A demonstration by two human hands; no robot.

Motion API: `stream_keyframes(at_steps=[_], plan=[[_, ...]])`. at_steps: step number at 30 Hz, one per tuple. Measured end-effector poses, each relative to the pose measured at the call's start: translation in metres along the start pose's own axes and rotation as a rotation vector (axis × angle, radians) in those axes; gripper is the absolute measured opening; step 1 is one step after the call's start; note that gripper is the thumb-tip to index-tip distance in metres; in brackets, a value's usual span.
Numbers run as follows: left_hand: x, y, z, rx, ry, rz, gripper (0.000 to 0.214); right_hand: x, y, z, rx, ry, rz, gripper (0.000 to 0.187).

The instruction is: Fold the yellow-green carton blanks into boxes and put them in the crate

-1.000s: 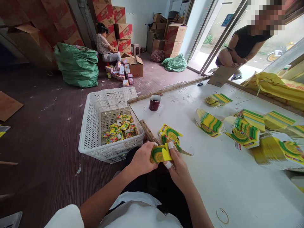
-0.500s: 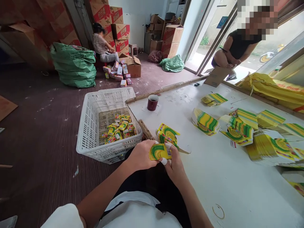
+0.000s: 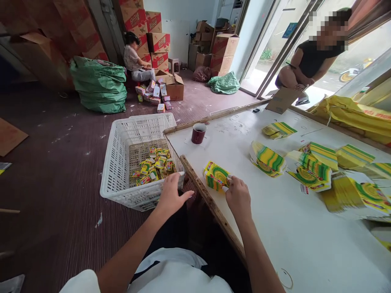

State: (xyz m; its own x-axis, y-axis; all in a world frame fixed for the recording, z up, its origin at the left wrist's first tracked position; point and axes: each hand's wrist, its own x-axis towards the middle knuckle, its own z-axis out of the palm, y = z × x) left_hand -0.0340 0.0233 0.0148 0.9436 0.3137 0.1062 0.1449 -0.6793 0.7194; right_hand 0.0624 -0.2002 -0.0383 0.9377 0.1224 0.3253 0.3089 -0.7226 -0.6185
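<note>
My left hand [image 3: 171, 194] is at the near right rim of a white plastic basket [image 3: 106, 173], thumb and fingers spread apart with nothing held. Small folded yellow-green boxes [image 3: 146, 167] lie in a heap inside that basket. At the table's left edge, my right hand [image 3: 240, 197] pinches the right end of a yellow-green carton [image 3: 216, 173] from a small stack of flat cartons. White covers sit on some of my fingertips. How many cartons the right fingers grip is hidden.
A dark red mug [image 3: 198, 134] stands on the white table [image 3: 293, 228], which has a raised wooden edge [image 3: 207, 197]. Several stacks of flat cartons [image 3: 354, 191] lie on the right. One person sits by the stacked boxes, another beyond the table near the doorway.
The yellow-green box held between both hands is out of them. My left hand has moved left to the basket and opened; my right hand has reached up to the carton stack.
</note>
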Motion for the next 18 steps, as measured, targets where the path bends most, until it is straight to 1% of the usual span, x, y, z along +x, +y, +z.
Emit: stream_keyframes(at_steps=[2, 3, 5, 7, 8, 9, 10, 11, 12, 13, 14, 16, 18], plan=[[-0.006, 0.008, 0.008, -0.104, -0.089, -0.025, 0.051, 0.0, -0.003, -0.003, -0.004, 0.008, 0.016, 0.036], [-0.009, 0.011, 0.012, -0.171, -0.125, -0.04, 0.053, 0.0, -0.006, -0.006, 0.006, 0.015, 0.045, 0.037], [-0.011, 0.018, 0.019, -0.352, -0.196, -0.085, 0.065, -0.004, -0.017, -0.013, 0.092, 0.026, 0.15, 0.042], [-0.012, 0.024, 0.027, -0.602, -0.246, -0.111, 0.081, -0.012, -0.033, -0.02, 0.304, -0.017, 0.258, 0.049], [-0.012, 0.028, 0.031, -0.75, -0.258, -0.105, 0.087, -0.017, -0.043, -0.022, 0.452, -0.07, 0.288, 0.053], [-0.013, 0.032, 0.035, -0.9, -0.256, -0.094, 0.089, -0.024, -0.054, -0.024, 0.614, -0.14, 0.294, 0.056], [-0.013, 0.037, 0.037, -1.036, -0.234, -0.084, 0.085, -0.032, -0.066, -0.024, 0.781, -0.224, 0.287, 0.059], [-0.012, 0.042, 0.039, -1.141, -0.186, -0.082, 0.078, -0.04, -0.077, -0.024, 0.935, -0.311, 0.279, 0.06], [-0.012, 0.047, 0.04, -1.204, -0.118, -0.095, 0.068, -0.047, -0.088, -0.024, 1.07, -0.386, 0.275, 0.061], [-0.011, 0.053, 0.04, -1.22, -0.035, -0.117, 0.058, -0.053, -0.097, -0.023, 1.172, -0.456, 0.275, 0.061], [-0.01, 0.057, 0.039, -1.198, 0.052, -0.139, 0.05, -0.058, -0.104, -0.021, 1.234, -0.507, 0.278, 0.059], [-0.007, 0.064, 0.035, -1.11, 0.176, -0.167, 0.041, -0.062, -0.111, -0.019, 1.265, -0.54, 0.298, 0.051], [-0.005, 0.067, 0.031, -1.049, 0.206, -0.177, 0.04, -0.06, -0.109, -0.018, 1.228, -0.503, 0.327, 0.04]])
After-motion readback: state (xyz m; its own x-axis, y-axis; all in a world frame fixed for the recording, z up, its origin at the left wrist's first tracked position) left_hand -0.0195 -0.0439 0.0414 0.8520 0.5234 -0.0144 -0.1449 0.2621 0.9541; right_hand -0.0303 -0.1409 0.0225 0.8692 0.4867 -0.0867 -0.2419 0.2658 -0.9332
